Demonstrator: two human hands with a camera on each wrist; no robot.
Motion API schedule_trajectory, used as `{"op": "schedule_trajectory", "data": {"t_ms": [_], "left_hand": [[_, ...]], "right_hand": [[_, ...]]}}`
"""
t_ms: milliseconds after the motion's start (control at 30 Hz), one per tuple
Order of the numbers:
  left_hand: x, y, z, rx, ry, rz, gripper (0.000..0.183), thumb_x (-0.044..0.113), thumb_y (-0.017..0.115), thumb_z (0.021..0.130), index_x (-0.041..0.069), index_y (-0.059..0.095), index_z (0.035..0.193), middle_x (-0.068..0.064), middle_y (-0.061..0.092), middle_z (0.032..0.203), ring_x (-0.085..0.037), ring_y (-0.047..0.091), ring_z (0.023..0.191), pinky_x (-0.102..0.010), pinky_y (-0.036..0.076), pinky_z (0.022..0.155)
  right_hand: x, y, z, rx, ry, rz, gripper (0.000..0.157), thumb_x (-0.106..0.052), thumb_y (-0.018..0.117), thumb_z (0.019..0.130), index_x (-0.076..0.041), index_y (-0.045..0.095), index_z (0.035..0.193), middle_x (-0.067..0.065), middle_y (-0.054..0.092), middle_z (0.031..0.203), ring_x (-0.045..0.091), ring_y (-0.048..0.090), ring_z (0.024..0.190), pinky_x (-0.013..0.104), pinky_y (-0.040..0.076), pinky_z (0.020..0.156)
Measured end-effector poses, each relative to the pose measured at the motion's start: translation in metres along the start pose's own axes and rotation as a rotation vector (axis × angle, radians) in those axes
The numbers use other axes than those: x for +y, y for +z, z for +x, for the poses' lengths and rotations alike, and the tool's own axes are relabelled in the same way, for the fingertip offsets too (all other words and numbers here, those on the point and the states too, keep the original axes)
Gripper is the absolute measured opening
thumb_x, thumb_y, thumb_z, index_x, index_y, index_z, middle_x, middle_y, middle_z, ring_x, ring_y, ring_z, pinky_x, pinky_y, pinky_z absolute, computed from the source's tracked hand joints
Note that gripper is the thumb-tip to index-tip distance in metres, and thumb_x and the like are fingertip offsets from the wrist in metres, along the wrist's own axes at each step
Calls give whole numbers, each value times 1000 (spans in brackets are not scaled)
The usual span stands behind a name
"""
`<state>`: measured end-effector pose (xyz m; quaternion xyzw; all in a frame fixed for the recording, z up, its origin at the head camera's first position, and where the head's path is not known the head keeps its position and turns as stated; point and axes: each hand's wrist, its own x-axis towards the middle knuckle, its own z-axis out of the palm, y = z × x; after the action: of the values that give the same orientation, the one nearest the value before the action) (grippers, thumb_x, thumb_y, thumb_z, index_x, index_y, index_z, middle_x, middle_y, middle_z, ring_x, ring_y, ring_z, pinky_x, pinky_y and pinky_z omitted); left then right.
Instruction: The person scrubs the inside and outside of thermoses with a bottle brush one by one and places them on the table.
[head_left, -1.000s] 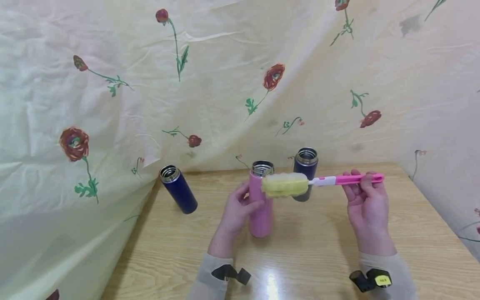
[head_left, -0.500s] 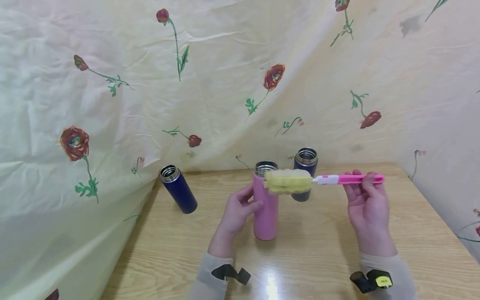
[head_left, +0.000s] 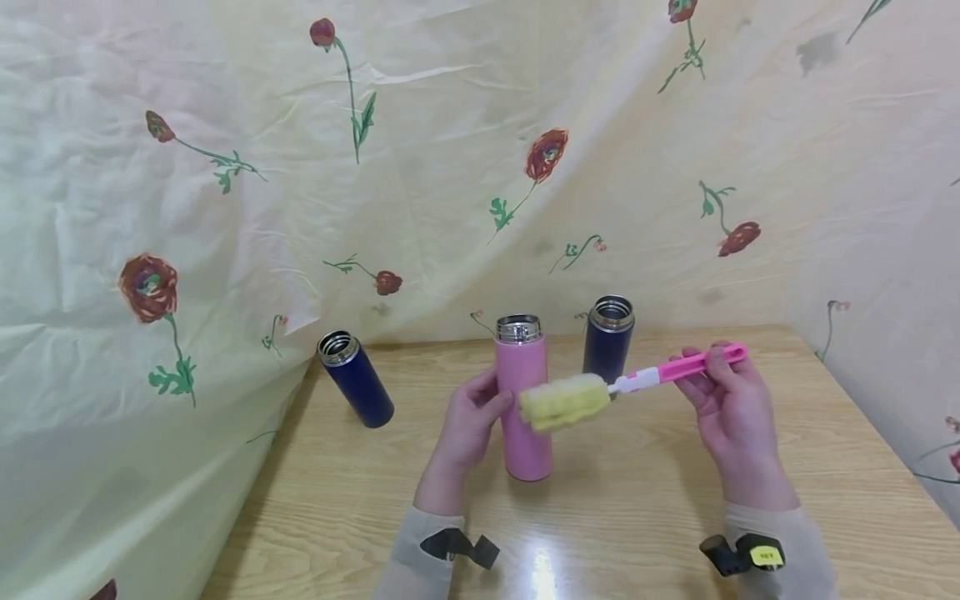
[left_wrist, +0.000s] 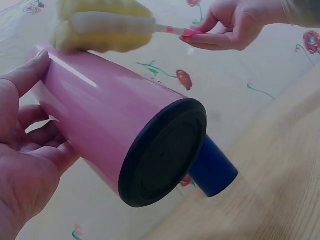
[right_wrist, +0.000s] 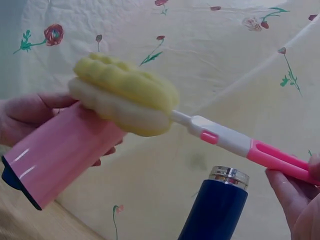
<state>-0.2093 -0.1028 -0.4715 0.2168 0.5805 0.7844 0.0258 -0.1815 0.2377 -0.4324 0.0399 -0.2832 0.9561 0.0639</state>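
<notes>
Gripping the tall pink steel flask around its middle, the left hand has thumb and fingers curled about the body, and the left wrist view shows the flask's dark base cap lifted off the light wooden table, tilted rather than standing flat. To the right of it, the right hand pinches the far end of the pink-and-white plastic handle of a bottle brush between thumb and curled fingers, so both hands are closed on something. The brush's yellow-and-white sponge head lies against the outside of the flask, at the upper part of its wall just below the bare steel mouth, touching the side rather than entering the opening. As a judgement, the cleaning looks barely begun: the lid is already off and the brush is in hand, but the sponge has not gone into the mouth, so the inside seems still to be done. Just beyond the sponge, between the two hands, a dark navy lidless flask stands upright. Well off to the left of the left hand, a second dark blue lidless flask also stands on the table, near its edge; both appear untouched. Behind everything hangs a crinkled cream sheet printed with red flowers.
</notes>
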Motion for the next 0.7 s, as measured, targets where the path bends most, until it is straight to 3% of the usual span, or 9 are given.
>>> {"op": "schedule_trajectory", "data": {"t_ms": [233,433,533,700], "left_hand": [[0,-1,1,11,7,-45,76,34,82,97,-4,50,154,-17,62,148,-26,60,132,-40,50,113],[1,0,2,41,11,-71,66,21,76,101,-5,49,155,-16,63,146,-25,61,130,-39,52,112],[2,0,2,58,22,-88,63,17,72,103,-6,47,155,-12,64,143,-22,62,127,-37,53,110],[2,1,2,63,27,-103,61,16,71,103,-5,47,155,-9,66,141,-22,62,126,-37,53,110]], "right_hand": [[1,-4,3,-57,52,-273,6,-8,56,111,-5,55,116,14,77,105,26,79,100,37,62,88],[4,-7,3,-154,51,-451,5,-4,54,111,-5,53,117,12,80,105,24,80,96,35,63,84],[5,-7,3,-179,52,-499,5,-5,53,112,-6,53,117,10,80,105,22,80,96,34,63,84],[5,-7,3,-178,45,-470,4,-5,52,112,-6,52,116,11,80,104,24,80,94,34,63,83]]}}
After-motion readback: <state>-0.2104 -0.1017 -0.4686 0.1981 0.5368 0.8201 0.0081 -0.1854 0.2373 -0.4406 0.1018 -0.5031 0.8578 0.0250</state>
